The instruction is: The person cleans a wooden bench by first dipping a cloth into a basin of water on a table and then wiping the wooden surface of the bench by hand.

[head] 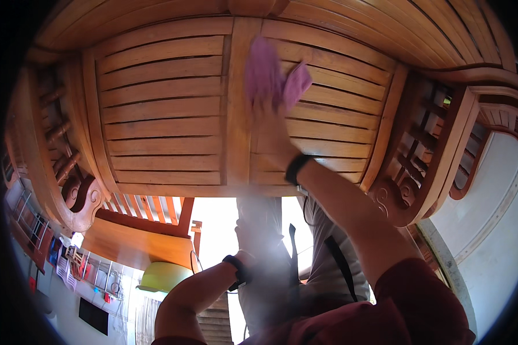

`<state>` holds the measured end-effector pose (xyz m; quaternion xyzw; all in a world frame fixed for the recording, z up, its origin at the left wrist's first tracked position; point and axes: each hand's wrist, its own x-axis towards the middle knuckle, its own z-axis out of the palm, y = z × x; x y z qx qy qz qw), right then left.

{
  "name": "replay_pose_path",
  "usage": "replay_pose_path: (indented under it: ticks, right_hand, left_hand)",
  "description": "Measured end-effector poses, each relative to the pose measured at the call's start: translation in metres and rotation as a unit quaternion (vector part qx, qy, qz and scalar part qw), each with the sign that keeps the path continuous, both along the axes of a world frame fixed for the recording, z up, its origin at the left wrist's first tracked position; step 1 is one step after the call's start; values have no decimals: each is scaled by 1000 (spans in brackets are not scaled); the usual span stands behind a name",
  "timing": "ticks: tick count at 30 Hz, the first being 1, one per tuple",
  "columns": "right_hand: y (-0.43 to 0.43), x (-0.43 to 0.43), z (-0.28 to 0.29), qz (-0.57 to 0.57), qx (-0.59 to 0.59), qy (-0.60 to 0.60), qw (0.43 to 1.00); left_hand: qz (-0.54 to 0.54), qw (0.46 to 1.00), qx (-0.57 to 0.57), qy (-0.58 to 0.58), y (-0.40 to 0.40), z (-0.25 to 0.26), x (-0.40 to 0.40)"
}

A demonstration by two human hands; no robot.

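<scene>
A slatted wooden bench seat point(164, 108) lies before me, with a wide central board point(240, 108) between two banks of slats. My right hand point(270, 125) reaches over this board and has a purple cloth point(263, 69) under its fingers, flat against the wood. One corner of the cloth folds up over the right-hand slats. Both hand and cloth are blurred. My left hand point(250, 246) is low in the view, by my trouser leg point(259, 276). A pale haze covers much of it, so its fingers are unclear. Each wrist wears a black band.
Carved wooden armrests flank the seat, one at left point(47, 164) and one at right point(440, 159). A slatted backrest point(393, 26) rises beyond it. Behind me at lower left are a wooden table point(142, 241) and a green basin point(164, 276).
</scene>
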<state>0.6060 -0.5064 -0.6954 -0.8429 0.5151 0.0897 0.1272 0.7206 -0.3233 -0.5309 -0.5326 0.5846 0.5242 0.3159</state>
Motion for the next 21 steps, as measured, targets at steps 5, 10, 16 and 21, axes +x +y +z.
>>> replay_pose_path:
  ticks: [5,10,16,21]
  right_hand:
    - [57,-26,42,148,117,11,982]
    - [-30,-79,24,30,130,66,989]
    - [-14,-202,-2,-374,133,130,909]
    - [38,-208,-8,-513,152,59,843]
  left_hand:
    - [15,1000,3,-13,10,1,-5]
    - [-14,999,-30,-3,11,-3,-8]
    - [-7,1000,-26,-8,34,-13,-1]
    - [-35,998,-47,-3,29,-9,-1]
